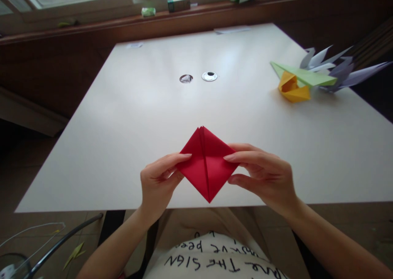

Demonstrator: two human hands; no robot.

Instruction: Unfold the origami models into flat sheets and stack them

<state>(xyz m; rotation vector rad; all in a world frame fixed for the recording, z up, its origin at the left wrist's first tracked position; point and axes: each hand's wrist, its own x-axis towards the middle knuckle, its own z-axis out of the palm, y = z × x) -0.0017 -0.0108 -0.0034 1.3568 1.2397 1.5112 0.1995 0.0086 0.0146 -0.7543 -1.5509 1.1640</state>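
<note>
A folded red paper (219, 168), diamond-shaped with a seam running down its middle, is held up near the front edge of the white table. My left hand (159, 178) pinches its left corner, with a fingertip lying on the front face. At the right corner, my right hand (265, 170) grips the paper, one fingertip on the front and another finger behind. The right thumb sits just below that edge. One point of the diamond faces me and the opposite one faces away. Its underside is hidden.
On the white table (138, 119), an orange folded paper (293, 88), a light green one (310, 77) and grey-lilac folded papers (340, 72) lie at the right. Two round cable holes (186, 79) are toward the back. Small boxes (179, 4) stand on the sill.
</note>
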